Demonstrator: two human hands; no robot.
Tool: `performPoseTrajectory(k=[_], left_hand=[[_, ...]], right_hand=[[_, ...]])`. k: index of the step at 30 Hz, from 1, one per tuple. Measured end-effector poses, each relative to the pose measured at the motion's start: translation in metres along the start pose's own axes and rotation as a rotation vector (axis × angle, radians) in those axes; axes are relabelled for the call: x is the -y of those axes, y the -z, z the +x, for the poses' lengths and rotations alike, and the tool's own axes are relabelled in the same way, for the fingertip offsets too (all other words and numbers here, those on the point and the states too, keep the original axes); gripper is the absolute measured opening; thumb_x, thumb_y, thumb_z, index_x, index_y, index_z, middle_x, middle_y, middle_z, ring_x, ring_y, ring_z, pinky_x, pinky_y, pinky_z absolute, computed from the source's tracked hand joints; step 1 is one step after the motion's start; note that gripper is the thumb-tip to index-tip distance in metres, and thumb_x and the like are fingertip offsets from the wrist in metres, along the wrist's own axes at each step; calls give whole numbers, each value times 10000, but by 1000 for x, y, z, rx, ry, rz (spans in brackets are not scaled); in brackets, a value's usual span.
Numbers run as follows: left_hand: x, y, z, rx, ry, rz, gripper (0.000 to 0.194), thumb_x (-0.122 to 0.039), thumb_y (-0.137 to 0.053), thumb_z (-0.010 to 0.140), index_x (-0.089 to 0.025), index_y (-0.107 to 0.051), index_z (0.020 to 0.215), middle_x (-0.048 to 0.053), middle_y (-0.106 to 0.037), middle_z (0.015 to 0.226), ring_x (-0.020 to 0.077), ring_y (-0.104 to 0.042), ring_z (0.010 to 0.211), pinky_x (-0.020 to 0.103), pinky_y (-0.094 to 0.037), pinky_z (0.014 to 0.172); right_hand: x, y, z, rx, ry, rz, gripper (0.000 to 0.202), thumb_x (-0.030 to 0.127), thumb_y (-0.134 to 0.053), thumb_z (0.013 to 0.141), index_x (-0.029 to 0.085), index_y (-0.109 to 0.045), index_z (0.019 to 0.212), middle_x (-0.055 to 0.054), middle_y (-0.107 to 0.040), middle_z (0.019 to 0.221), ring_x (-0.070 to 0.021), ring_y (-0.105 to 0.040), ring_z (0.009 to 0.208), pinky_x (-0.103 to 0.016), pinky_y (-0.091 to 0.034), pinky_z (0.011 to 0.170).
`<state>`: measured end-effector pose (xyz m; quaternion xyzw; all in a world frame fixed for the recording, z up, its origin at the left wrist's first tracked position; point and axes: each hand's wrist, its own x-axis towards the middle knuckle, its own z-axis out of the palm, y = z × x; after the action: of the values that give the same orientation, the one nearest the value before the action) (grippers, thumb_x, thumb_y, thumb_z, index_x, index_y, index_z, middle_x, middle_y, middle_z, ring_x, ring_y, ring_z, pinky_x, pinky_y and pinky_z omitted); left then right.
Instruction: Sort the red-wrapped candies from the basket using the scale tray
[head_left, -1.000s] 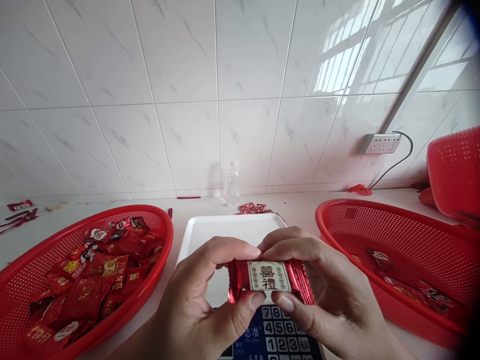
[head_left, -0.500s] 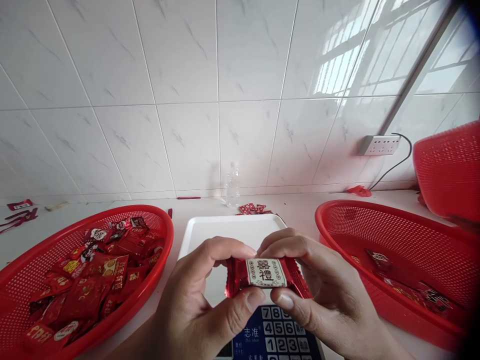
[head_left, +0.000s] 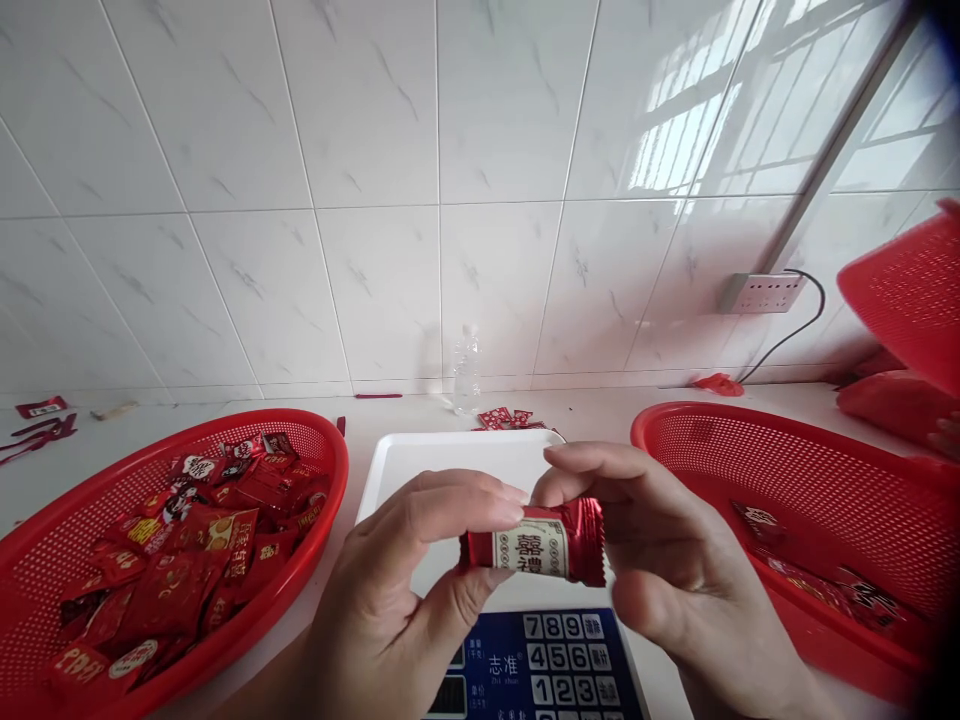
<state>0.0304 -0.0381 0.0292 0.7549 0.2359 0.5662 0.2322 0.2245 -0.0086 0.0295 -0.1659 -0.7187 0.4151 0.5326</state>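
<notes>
A shiny red wrapped candy packet with a cream label hangs over the white tray of a digital scale. Its left end is pinched between the thumb and fingers of my left hand. Beside its right end, my right hand has its thumb and fingers apart and holds nothing; the index finger is close to the packet's upper edge. Below the packet shows the blue keypad of the scale. At the left, a red perforated basket holds many red snack packets.
At the right, another red basket has several packets in it. A red basket is tilted above it, near part of another person's hand. A clear bottle and small red packets are behind the scale. A socket is on the wall.
My right hand has let go of the packet and spread its fingers. The packet has turned slightly in my left hand. The raised basket at the right has tilted and shifted up.
</notes>
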Motion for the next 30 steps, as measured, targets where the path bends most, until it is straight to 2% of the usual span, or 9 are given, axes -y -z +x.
performPoseTrajectory(k=[3, 7, 12, 15, 18, 22, 26, 30], left_hand=[[-1, -2, -2, -6, 1, -19, 511, -47, -594, 887, -391, -547, 1261, -47, -638, 1198, 99, -557, 1174, 178, -476, 1005], [-5, -4, -4, -75, 152, -163, 537, -112, -695, 837, -408, -548, 1261, -45, -606, 1265, 114, -609, 1126, 173, -517, 962], [-7, -4, -1, -119, 223, -237, 485, -89, -684, 844, -411, -591, 1193, -71, -687, 1077, 85, -681, 998, 143, -540, 910], [-7, -5, -1, -148, 209, -219, 482, -73, -690, 833, -405, -603, 1173, -75, -705, 1060, 85, -686, 991, 130, -549, 886], [-8, -7, -3, -163, 165, -190, 472, -75, -689, 834, -394, -607, 1172, -69, -718, 1060, 98, -686, 994, 147, -564, 876], [-9, -10, -4, -187, 122, -149, 500, -87, -713, 817, -386, -589, 1198, -65, -724, 1053, 107, -689, 983, 166, -566, 885], [-10, -13, -5, -236, 108, -143, 545, -88, -715, 821, -386, -548, 1247, -74, -725, 1043, 91, -687, 978, 153, -539, 920], [-10, -14, -4, -233, 86, -152, 536, -88, -692, 842, -381, -539, 1263, -69, -722, 1041, 89, -682, 984, 158, -530, 936]], right_hand=[[2, -2, 0, -60, -26, -17, 289, 366, -703, 853, 397, -642, 1134, 26, -652, 881, -90, -623, 743, -166, -544, 669], [4, -5, 0, -89, 16, -64, 282, 305, -705, 856, 376, -640, 1121, 22, -674, 877, -105, -648, 798, -173, -555, 693], [4, -5, 1, -94, 79, -115, 289, 263, -698, 858, 358, -642, 1124, 10, -690, 904, -118, -657, 807, -186, -573, 672], [4, -4, 3, -54, 87, -149, 321, 279, -726, 832, 348, -646, 1135, -9, -689, 930, -137, -657, 800, -218, -582, 647], [3, -4, 5, -6, 110, -195, 266, 296, -757, 803, 313, -677, 1056, -25, -680, 904, -155, -650, 792, -253, -572, 640], [4, -4, 6, 23, 161, -205, 177, 304, -719, 842, 289, -676, 1013, -20, -664, 839, -148, -638, 766, -255, -547, 630], [5, -4, 6, 37, 167, -231, 156, 315, -680, 873, 278, -673, 1025, -36, -665, 848, -157, -643, 759, -270, -543, 606], [3, -3, 4, 37, 157, -237, 180, 324, -692, 862, 287, -683, 1039, -37, -673, 874, -160, -650, 767, -275, -548, 603]])
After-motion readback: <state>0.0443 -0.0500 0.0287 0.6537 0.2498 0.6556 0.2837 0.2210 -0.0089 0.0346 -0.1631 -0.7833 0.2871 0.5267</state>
